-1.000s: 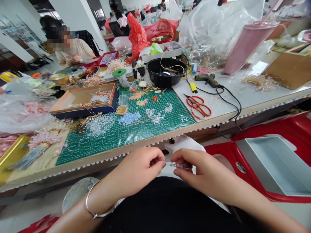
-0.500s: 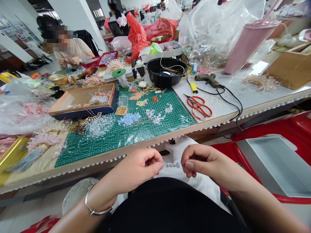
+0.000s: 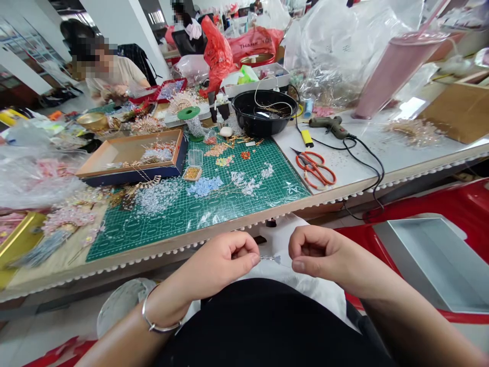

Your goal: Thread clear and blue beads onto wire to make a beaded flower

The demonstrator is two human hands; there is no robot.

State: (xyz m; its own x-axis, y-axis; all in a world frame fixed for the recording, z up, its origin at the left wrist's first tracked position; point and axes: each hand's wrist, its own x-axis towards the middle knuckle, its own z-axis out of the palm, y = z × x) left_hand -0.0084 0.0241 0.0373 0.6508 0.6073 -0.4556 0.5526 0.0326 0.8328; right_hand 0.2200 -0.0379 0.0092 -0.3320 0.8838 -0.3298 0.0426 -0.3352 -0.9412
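My left hand (image 3: 233, 259) is closed in a pinch on one end of a short beaded wire strand (image 3: 267, 258). The strand points right, with a small pale bluish flower-like piece (image 3: 277, 259) at its tip. Just right of that piece, my right hand (image 3: 315, 255) is curled with thumb and forefinger close together. A small gap shows between its fingertips and the flower piece. Whether a thin wire lies in its fingers is too small to make out. Both hands are above my lap, in front of the table edge.
On the green cutting mat (image 3: 164, 229) lie clear beads (image 3: 158, 198), blue petals (image 3: 205, 186) and white flower pieces (image 3: 244, 182). Orange-handled scissors (image 3: 315, 168), a glue gun (image 3: 330, 125) and a black bowl (image 3: 263, 120) are farther back. A grey box (image 3: 428, 260) stands at right. Another person sits at far left.
My right hand has moved slightly right and up, away from the flower piece, and its fingers are a little looser. My left hand has shifted slightly right, still pinching the strand.
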